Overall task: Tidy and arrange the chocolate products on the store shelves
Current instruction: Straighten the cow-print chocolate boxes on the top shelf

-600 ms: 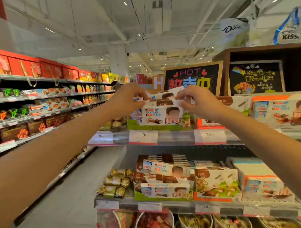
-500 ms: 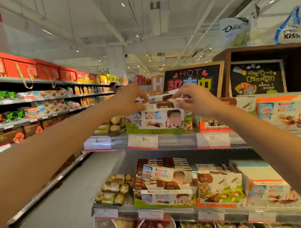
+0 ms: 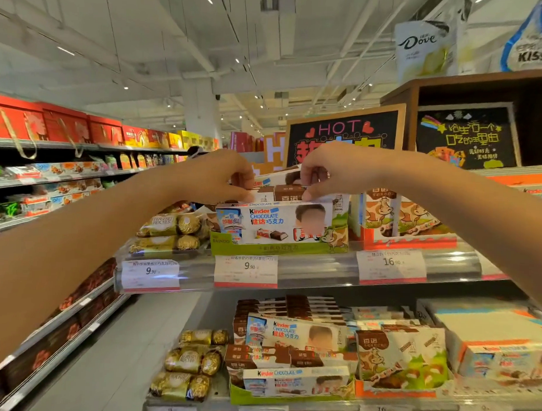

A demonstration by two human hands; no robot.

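Left hand: the left hand (image 3: 217, 177) is reaching to the upper shelf, its fingers curled and pinching the left end of the boxes stacked behind the front Kinder box; which box exactly they are pinching cannot be told.
Right hand: the right hand (image 3: 332, 170) is reaching in from the other side, thumb and fingers curled, pinching the top edge of a brown-and-white chocolate box (image 3: 290, 193) at the top of the stack.
Kinder Chocolate box: the front Kinder box (image 3: 275, 224) is standing face-out, long side along the shelf, inside a green display tray (image 3: 277, 250), directly below both hands.
Upper shelf: the upper shelf rail (image 3: 316, 268) is carrying three price tags; the middle price tag (image 3: 246, 270) is sitting just under the green tray.
Left neighbours: gold-wrapped Ferrero Rocher packs (image 3: 170, 232) are lying stacked just beside the tray, on its left.
Right neighbours: an orange-based display carton (image 3: 407, 219) with a cow print is standing to the right of the tray.
Lower shelf: more Kinder and brown boxes (image 3: 292, 338) are lying piled at uneven angles, with further gold packs (image 3: 190, 362) on their left.
Background: a black "HOT" sign board (image 3: 343, 131) is standing behind the hands; red gift boxes (image 3: 51, 124) are lining the top of the aisle shelving on the left.
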